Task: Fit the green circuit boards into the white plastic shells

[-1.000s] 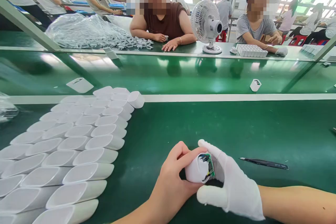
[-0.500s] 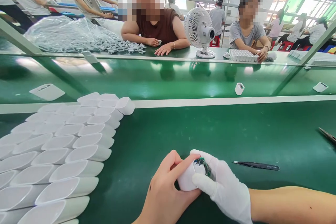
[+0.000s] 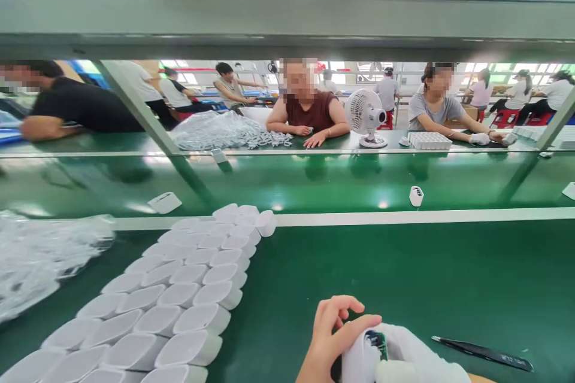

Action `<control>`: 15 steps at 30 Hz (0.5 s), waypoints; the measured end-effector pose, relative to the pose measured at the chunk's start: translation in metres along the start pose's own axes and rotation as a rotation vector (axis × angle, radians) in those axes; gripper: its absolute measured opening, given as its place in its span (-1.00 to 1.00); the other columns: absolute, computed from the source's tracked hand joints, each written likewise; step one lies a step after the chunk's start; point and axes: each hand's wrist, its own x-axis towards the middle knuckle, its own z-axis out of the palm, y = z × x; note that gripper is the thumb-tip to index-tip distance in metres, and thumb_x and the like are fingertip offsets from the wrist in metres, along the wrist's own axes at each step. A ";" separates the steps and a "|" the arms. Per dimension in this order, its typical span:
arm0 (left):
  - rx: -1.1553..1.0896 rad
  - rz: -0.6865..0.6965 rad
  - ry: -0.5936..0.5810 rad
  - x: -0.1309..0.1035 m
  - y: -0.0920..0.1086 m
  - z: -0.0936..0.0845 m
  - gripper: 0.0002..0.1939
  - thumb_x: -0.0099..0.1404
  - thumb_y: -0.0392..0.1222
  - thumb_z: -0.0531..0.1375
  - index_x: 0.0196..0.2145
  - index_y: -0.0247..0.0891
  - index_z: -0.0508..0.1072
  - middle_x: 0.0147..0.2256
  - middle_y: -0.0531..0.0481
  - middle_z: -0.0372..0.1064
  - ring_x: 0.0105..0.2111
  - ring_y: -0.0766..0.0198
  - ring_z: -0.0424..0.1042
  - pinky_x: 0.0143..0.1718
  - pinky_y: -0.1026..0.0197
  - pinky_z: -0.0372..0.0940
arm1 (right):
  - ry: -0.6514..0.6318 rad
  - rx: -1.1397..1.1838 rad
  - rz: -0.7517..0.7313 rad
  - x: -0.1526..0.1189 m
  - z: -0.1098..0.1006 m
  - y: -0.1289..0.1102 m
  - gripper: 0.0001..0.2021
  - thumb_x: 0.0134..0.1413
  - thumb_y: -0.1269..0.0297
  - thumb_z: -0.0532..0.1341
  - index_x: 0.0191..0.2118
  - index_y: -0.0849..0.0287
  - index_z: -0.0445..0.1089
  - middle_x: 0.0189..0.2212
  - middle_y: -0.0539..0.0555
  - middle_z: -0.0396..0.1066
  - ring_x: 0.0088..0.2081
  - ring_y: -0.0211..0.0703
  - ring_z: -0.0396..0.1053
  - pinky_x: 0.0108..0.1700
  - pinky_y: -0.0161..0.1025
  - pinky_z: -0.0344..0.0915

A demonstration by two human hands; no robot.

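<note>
A white plastic housing [image 3: 357,362] is held low in the view, cut off by the bottom edge. At its opening a green circuit board [image 3: 380,342] shows, with dark parts beside it. My bare left hand [image 3: 330,338] grips the housing from the left, one finger on its top edge and others raised and curled. My right hand [image 3: 420,359], in a white glove, wraps the right side, its fingers against the housing and close by the board. How deep the board sits is hidden. Black tweezers [image 3: 483,353] lie right of the glove.
Rows of white housings [image 3: 186,299] stand on the green table at left, beside a clear plastic bag [image 3: 40,257]. Single housings [image 3: 416,195] lie beyond the white strip [image 3: 359,218]. A shelf beam [image 3: 287,21] crosses above. Co-workers sit opposite near a fan [image 3: 366,116].
The view has tilted up and turned left, bringing in the shelf and bag. Both hands and the housing now appear lower. Some left fingers have lifted off the housing.
</note>
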 end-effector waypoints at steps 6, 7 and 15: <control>-0.444 -0.305 -0.161 -0.001 -0.003 0.005 -0.57 -0.03 0.00 0.35 -0.15 0.00 0.45 -0.27 -0.02 0.34 -0.34 0.20 0.42 -0.28 0.13 0.38 | -0.011 0.038 -0.021 -0.001 -0.006 -0.005 -0.71 0.05 0.03 0.21 -0.24 0.15 0.38 -0.30 0.05 0.39 -0.28 -0.16 0.39 -0.23 -0.19 0.36; -0.516 -0.296 -0.191 -0.002 -0.002 0.004 -0.38 -0.13 0.06 0.39 -0.07 -0.02 0.41 -0.19 -0.05 0.35 -0.27 0.16 0.42 -0.22 0.11 0.37 | 0.002 0.073 -0.015 0.001 -0.006 -0.004 -0.69 -0.03 0.01 0.25 -0.28 0.16 0.38 -0.34 0.05 0.39 -0.29 -0.14 0.39 -0.21 -0.18 0.35; -0.939 -0.443 -0.362 -0.003 0.009 0.003 -0.23 -0.16 0.04 0.42 0.02 -0.26 0.39 -0.08 -0.22 0.42 -0.08 -0.01 0.40 -0.05 0.06 0.29 | 0.293 0.112 0.038 0.004 -0.008 0.011 -0.60 -0.20 0.07 0.37 -0.26 0.20 0.32 -0.38 0.08 0.41 -0.33 -0.15 0.38 -0.24 -0.20 0.29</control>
